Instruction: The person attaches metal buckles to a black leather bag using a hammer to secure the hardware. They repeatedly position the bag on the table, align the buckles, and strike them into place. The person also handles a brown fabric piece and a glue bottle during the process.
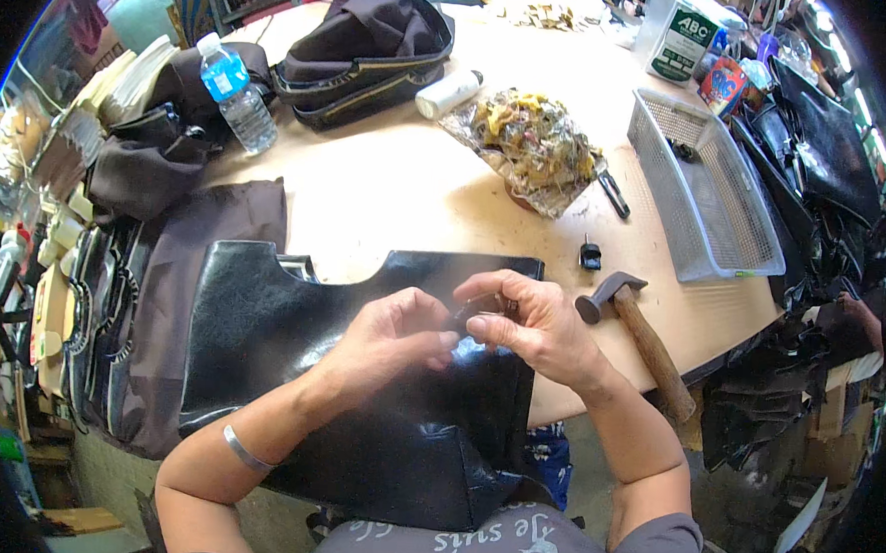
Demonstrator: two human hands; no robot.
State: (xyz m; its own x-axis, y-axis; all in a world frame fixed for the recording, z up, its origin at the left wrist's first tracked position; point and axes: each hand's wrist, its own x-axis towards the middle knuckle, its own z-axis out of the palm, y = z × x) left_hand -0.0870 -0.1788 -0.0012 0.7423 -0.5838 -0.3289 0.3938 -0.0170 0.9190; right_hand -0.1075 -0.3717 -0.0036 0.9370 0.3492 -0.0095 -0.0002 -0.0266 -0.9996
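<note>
A black glossy leather piece [259, 337] with a curved cut-out lies at the table's front edge and hangs down toward my body. Above it my left hand [400, 334] has its fingers curled at a small dark metal piece [490, 305], partly hidden by the fingers. My right hand [535, 336] pinches that piece between thumb and forefinger. Just right of my right hand lies a hammer [654, 358] with a wooden handle, and behind it a small black tool [590, 252] rests on the table [346, 211].
Black-and-brown bag pieces [364, 57] lie at the back and left, beside a water bottle [247, 106] and white tube [442, 96]. A heap of sticky scraps [530, 141] lies near a cutter [613, 190]. A mesh basket [740, 252] and piled black material [821, 136] are right.
</note>
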